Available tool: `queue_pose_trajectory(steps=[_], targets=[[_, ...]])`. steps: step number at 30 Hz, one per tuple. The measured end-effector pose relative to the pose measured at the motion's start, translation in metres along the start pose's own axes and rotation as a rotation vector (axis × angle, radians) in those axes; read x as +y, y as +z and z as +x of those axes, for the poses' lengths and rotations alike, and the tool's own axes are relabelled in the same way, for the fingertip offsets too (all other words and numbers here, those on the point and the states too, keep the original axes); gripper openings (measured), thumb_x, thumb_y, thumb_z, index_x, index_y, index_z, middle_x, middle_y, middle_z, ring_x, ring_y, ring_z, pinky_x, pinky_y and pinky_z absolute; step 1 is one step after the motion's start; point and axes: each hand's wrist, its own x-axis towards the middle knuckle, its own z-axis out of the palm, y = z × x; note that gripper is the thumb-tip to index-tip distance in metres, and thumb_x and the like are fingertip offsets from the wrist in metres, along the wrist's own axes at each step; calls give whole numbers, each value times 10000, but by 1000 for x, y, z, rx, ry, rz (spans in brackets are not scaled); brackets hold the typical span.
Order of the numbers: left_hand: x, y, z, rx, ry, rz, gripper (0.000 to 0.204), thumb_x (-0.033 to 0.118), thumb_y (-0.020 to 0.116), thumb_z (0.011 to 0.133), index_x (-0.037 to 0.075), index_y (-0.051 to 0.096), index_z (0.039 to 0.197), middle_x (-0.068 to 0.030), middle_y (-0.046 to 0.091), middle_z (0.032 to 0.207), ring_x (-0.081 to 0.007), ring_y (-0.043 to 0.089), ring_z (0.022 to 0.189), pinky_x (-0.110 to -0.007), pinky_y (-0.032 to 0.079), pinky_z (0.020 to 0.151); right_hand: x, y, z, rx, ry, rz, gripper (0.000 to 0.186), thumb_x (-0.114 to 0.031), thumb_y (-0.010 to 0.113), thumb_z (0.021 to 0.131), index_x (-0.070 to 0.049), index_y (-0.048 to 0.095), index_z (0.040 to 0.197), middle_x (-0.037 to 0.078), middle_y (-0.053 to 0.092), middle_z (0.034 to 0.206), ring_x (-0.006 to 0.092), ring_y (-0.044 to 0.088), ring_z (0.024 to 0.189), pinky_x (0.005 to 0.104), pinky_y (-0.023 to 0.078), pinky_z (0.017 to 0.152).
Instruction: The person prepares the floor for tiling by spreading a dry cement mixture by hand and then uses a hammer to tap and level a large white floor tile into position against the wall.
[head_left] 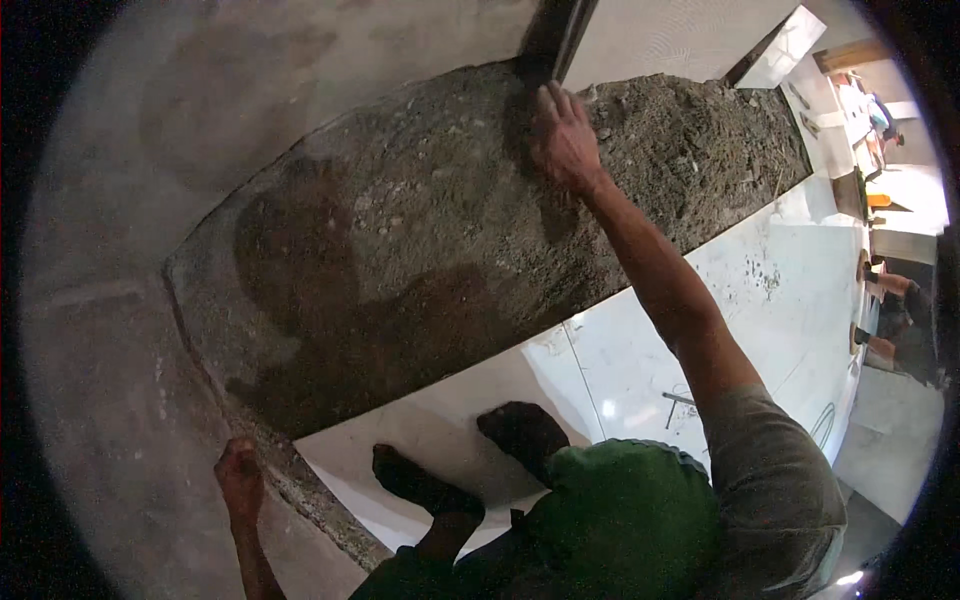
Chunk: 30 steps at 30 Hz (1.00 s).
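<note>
Under the spread fingers (556, 104) of the right hand (565, 145), a bed of grey-brown mortar and gravel (430, 250) is being pressed, the palm lying flat on its far part. Nothing is being held by this hand; the fingers are being kept fairly wide and straight, pointing away from the body toward a dark upright strip (550, 35) just beyond the fingertips. The gritty bed is being spread out below and to both sides of these fingers, with a darker, damp-looking patch lying nearer the body. Toward the wrist side, the bed is being bordered by glossy white floor tiles (640, 350), on which two dark-socked feet (470, 460) are being rested. The left hand (240, 480) is being braced on the bare grey concrete floor (120, 400), just beside the near corner of the tiles and the crumbly edge of the bed; its fingers are being kept together and pointed forward, with nothing gripped, though the detail is dim. Well beyond the right fingers, to the right, another person's legs (885, 300) are being shown at the rim.
</note>
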Motion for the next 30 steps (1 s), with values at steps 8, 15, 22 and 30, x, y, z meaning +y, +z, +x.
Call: queue_pose_trajectory(steps=[8,15,22,30], targets=[[15,2,12,-351,-61,81,245,223,561,1082,10,673,1129,-76,615,718,-169,587,634,-348,523,649,-56,34,-1,-116,67,165,640,-358,548,1016,-6,430,1538,245,368,1618,436,316,1504,549,259,1243],[13,11,32,-273,89,40,291,149,581,1049,48,644,1315,-127,729,872,-225,708,772,-410,580,737,-220,49,21,-39,-246,287,651,-446,431,1081,-55,357,1596,205,227,1696,400,175,1579,548,110,1296],[-15,16,14,-294,124,0,386,8,585,912,67,648,1288,-155,738,1012,-330,727,876,-454,579,795,-304,57,28,-299,-521,454,630,-392,444,1079,-97,318,1620,178,242,1696,397,233,1566,548,158,1290],[-35,-9,-37,-369,-454,9,249,107,608,964,50,664,1200,-192,687,957,-347,684,830,-486,555,744,-308,13,-21,-118,-824,434,592,-480,403,1106,-142,426,1591,168,304,1686,387,251,1566,560,181,1268]])
